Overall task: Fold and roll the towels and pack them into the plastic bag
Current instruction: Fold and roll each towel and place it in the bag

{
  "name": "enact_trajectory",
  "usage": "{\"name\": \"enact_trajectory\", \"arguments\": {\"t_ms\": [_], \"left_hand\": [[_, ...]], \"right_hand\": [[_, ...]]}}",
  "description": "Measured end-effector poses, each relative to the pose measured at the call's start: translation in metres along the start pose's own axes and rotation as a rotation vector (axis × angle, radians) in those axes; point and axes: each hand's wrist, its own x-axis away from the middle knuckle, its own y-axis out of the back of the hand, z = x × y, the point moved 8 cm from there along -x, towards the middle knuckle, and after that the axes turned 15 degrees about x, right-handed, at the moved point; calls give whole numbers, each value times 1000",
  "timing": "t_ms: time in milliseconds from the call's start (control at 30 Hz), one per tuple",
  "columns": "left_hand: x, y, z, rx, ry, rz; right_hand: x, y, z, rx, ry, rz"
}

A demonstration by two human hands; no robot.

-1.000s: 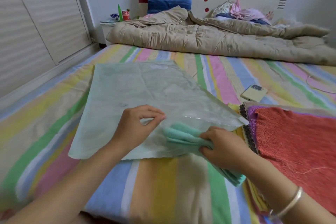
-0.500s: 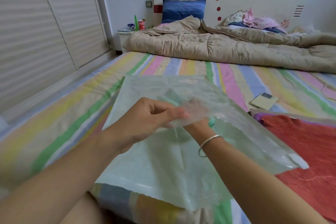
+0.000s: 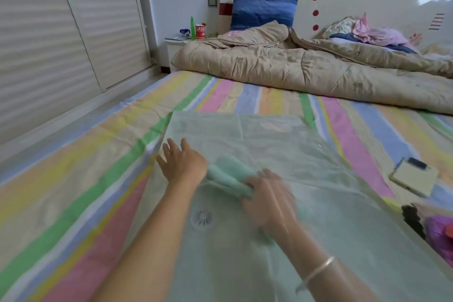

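a bed in a striped sheet (image 3: 73, 179) spreads under both hands, with slatted doors (image 3: 61, 32) beyond the left hand (image 3: 182, 164) and a tan quilt (image 3: 294, 68) far ahead. the plastic bag (image 3: 331, 203) lies flat under the left hand, whose fingers are spread. the right hand (image 3: 269, 201) is inside it, blurred, at the rolled teal towel (image 3: 228, 175); i cannot tell its grip. far ahead of the left hand, a red can (image 3: 200, 31) reads "gaso".
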Motion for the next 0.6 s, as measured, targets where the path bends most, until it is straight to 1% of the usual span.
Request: {"name": "enact_trajectory", "arguments": {"t_ms": [100,167,267,367,467,533,600], "left_hand": [[-18,-37,28,-94,78,96],[-19,-49,44,-124,74,57],[-24,-49,50,-108,56,-34],[-33,-49,46,-115,63,-52],[-34,-53,44,-143,63,-55],[-34,-58,45,-179,70,-33],[-37,-62,45,-219,74,-23]], "right_hand": [[-29,-18,8,108,47,-69],[-51,-30,11,151,58,-93],[-80,-43,12,204,20,-187],[-107,-54,11,228,-23,-281],[-136,-53,12,225,-71,-319],[-159,-56,19,193,-23,-328],[-184,-54,33,189,126,-430]]}}
